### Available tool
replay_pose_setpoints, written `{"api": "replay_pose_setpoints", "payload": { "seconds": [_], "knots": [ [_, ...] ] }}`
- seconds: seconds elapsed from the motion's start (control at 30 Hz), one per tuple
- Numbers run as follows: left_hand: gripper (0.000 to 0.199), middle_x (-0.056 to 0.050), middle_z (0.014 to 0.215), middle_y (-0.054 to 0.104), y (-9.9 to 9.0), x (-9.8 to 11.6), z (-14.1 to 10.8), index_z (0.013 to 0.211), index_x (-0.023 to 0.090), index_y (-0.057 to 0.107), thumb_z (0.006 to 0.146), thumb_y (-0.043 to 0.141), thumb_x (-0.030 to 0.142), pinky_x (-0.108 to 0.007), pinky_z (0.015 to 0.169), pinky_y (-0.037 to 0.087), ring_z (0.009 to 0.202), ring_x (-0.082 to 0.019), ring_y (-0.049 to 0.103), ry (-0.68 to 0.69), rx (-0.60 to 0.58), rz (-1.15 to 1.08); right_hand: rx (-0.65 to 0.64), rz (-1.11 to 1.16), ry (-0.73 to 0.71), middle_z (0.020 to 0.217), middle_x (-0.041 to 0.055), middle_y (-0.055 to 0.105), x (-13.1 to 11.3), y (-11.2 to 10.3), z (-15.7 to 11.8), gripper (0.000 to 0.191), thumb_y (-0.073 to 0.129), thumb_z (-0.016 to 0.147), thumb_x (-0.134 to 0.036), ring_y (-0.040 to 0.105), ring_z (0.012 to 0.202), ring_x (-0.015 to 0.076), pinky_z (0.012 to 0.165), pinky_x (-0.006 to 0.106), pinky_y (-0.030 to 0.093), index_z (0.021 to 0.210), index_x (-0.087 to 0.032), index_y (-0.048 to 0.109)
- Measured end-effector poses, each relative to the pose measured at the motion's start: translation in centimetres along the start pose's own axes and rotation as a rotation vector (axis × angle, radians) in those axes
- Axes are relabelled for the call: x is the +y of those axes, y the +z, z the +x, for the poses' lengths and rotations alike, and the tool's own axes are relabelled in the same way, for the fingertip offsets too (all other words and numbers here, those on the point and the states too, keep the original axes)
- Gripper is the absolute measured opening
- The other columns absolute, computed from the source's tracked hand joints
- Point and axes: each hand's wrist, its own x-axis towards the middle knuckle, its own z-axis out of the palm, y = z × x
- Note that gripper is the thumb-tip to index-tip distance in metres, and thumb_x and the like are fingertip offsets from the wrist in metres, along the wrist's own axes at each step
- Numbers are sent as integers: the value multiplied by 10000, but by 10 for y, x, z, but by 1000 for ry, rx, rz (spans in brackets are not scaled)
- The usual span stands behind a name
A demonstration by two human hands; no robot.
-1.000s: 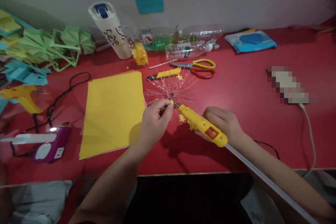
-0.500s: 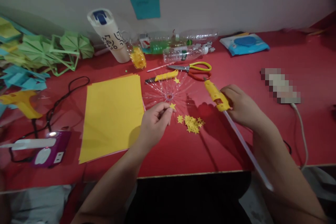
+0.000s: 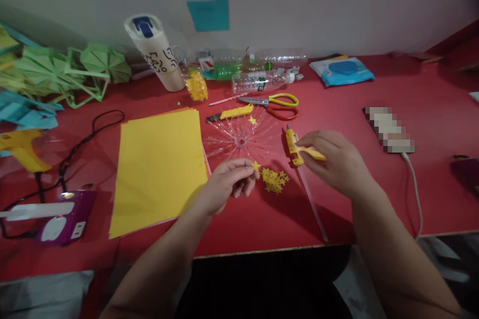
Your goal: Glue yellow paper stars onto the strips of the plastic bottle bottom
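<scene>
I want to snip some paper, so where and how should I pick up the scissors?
Probably best by the yellow handle and red handle, coming from the right: the scissors lie with their open loops on that side, while the blades point left.

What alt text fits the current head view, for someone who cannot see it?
A person's left hand holds one yellow star; the right hand holds a yellow glue gun. Between them, yellow stars lie heaped on a red table, near a fan of clear plastic strips.
</scene>
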Motion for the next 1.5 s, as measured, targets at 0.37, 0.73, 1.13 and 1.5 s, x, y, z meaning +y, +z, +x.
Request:
{"api": "replay_pose_setpoints", "payload": {
  "seconds": [0.37, 0.73, 1.13, 1.5],
  "knots": [
    [150, 52, 396, 428, -2, 3, -5, 630, 191, 538, 720, 559, 310, -242, 395, 145, 351, -52, 264, -120, -274, -199, -101, 604, -207, 859, 35, 709, -52, 6, 44, 60, 597, 924, -158, 679, 808, 111, 720, 239, 570, 919, -185, 650],
    [189, 51, 445, 445, -4, 13, -6, 722, 193, 572, 777, 515, 365, -237, 399, 201, 376, -71, 295, -39, -163, 35, -15, 669, -127, 737, 0, 661, -54, 4, 55, 110, 577, 932, -183, 622, 682, 111, 633, 249, 518, 830, -202, 613],
    [138, -27, 952, 586, -67, 43, 25, 968, 227, 687, 854, 615, 195, -316, 776, 496, 819, -156, 557, 727, 471, 1084, 16, 473, 66, 768, 4, 587, -36, 9, 91, 123, 597, 888, -215, 556, 711, 145, 649, 298, 443, 774, -220, 645],
    [135, -16, 884, 576, -69, 32, 54, 911, 210, 716, 821, 621, 181, -311, 774, 480, 826, -167, 557, 702, 446, 1115, -79, 441, 126, 846, 12, 529, -30, 45, 127, 95, 635, 828, -211, 507, 854, 194, 802, 369, 397, 740, -227, 665]
  ]
}}
